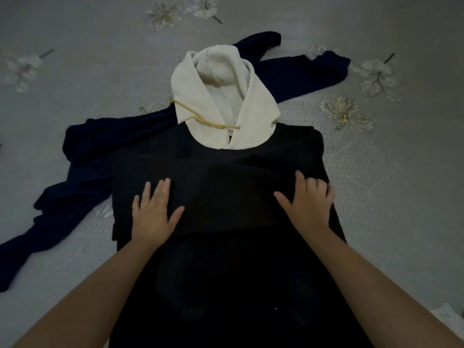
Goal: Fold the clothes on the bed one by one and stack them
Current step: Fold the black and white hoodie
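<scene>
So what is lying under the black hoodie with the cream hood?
A crumpled navy blue garment lies beneath the black hoodie with the cream hood, sticking out left and behind the hood, on the grey flowered bedspread. Its middle part is covered, so its type cannot be told.

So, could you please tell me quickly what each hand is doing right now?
Left hand: open, fingers straight, pressing flat on the black hoodie.
Right hand: resting on the hoodie, fingers partly bent; cannot tell if it pinches fabric.

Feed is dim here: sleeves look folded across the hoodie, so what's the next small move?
Probably fold the hem up toward the hood. Both hands press flat on the sleeves crossed over the hoodie, whose lower body is unfolded.
</scene>
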